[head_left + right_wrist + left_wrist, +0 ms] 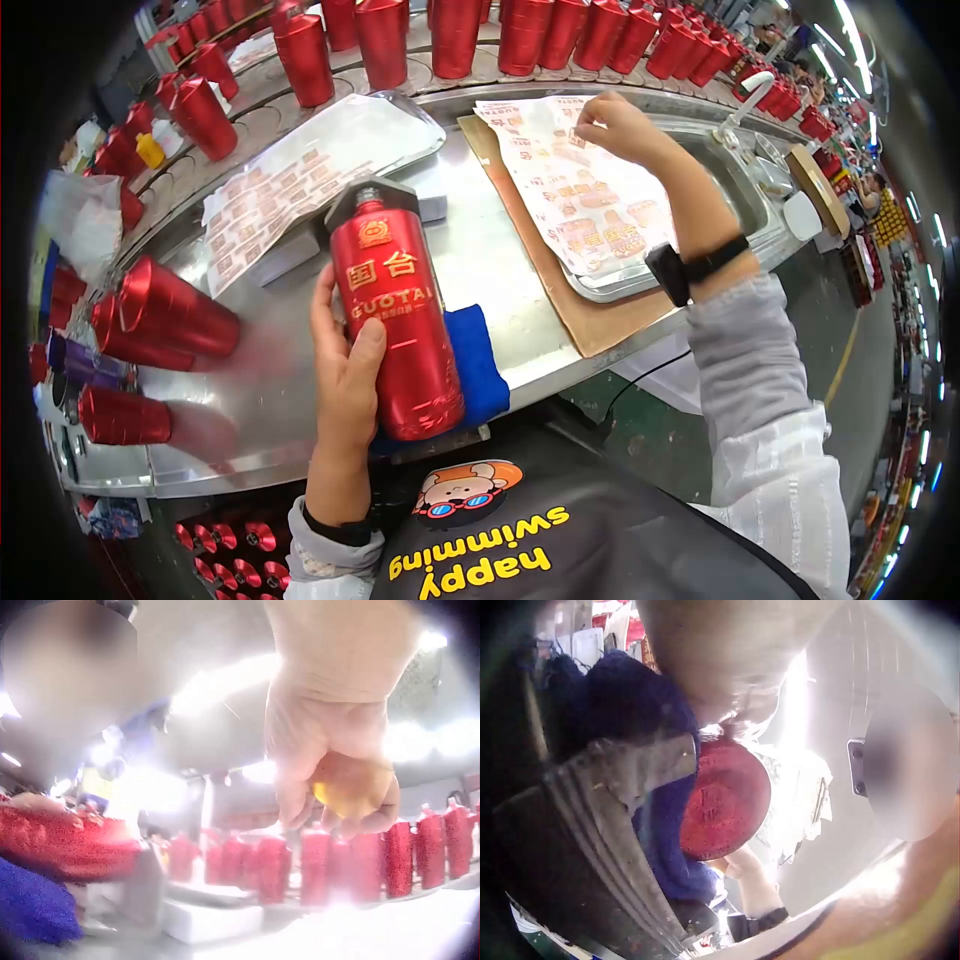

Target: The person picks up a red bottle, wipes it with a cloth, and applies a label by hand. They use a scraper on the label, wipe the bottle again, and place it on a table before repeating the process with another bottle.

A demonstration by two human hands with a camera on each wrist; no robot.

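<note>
My left hand (347, 392) grips a red metallic bottle (408, 345) from its left side, thumb across the front. Gold lettering and a gold emblem mark the bottle, which leans back with its threaded neck up and away. Its round red base (724, 802) faces the left wrist camera. Above a tray at the right, my right hand (628, 130) hovers over a white sheet printed with gold-red labels (575, 185). Between its curled fingers the right wrist view shows a thin, yellowish, see-through piece (351, 789), like a label.
A blue cloth (480, 362) lies beneath the bottle on the metal table. Several red bottles (180, 308) lie at the left. Another tray of label sheets (290, 180) sits behind the bottle. Red bottles stand along a conveyor (430, 85); a sink (735, 180) is at the right.
</note>
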